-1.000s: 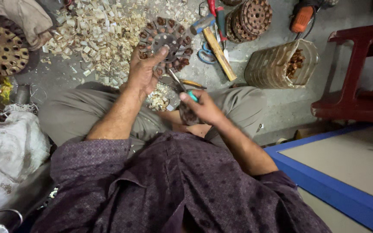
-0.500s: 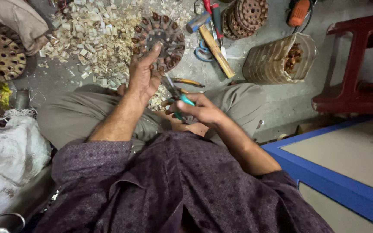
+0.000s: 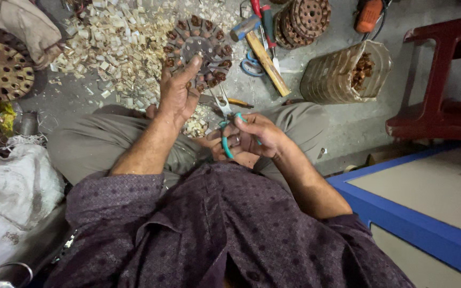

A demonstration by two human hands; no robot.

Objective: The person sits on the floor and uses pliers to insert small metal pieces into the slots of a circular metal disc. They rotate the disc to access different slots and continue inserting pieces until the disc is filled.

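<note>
A round metal motor stator point(image 3: 198, 49) with copper-wound slots lies on the grey floor in front of my crossed legs. My left hand point(image 3: 177, 93) rests on its near edge, fingers spread over the rim. Close to my lap, my right hand point(image 3: 249, 137) grips a pair of scissors point(image 3: 225, 125) with teal handles, blades pointing up toward the stator. A heap of pale cut paper slips point(image 3: 108, 48) lies just left of the stator.
A hammer point(image 3: 260, 50), red-handled tools and blue scissors lie right of the stator. A stack of stators point(image 3: 302, 21), a clear tub of copper scrap point(image 3: 342, 69), a red stool point(image 3: 444, 80), a blue-edged platform point(image 3: 428, 224) and a white sack point(image 3: 12, 197) surround me.
My left hand stays on the stator's edge. My right hand with the scissors has drawn slightly back toward my lap.
</note>
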